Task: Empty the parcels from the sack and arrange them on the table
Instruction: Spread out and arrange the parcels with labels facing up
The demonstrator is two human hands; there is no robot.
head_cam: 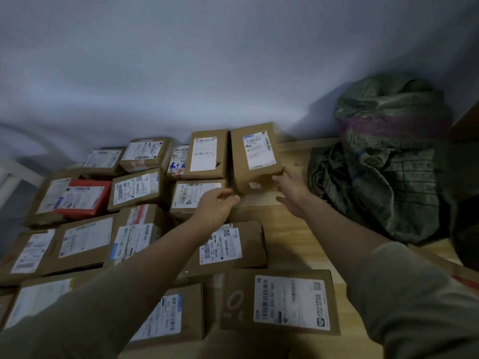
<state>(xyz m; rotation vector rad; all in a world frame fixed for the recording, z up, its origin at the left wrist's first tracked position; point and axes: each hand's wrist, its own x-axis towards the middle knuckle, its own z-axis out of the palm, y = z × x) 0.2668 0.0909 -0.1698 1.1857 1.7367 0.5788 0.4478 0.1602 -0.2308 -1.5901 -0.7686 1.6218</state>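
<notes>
Parcels cover most of the table (290,229), label side up in rough rows, so the emptying looks largely done. At the far left, a red parcel (83,200) lies on top of a brown box, one of the few stacked pieces. Toward the middle, the left hand (216,206) reaches forward with fingers loosely curled, just short of the upright box (255,156) and gripping nothing. That box stands at the back beside another upright one; the right hand (290,186) is spread against its right lower edge, steadying or nudging it into line, not clamped around it. At the right, the green sack (388,156) slumps crumpled against the wall. Whether parcels remain inside cannot be told. Bare wood in front of the sack leaves room for more.
</notes>
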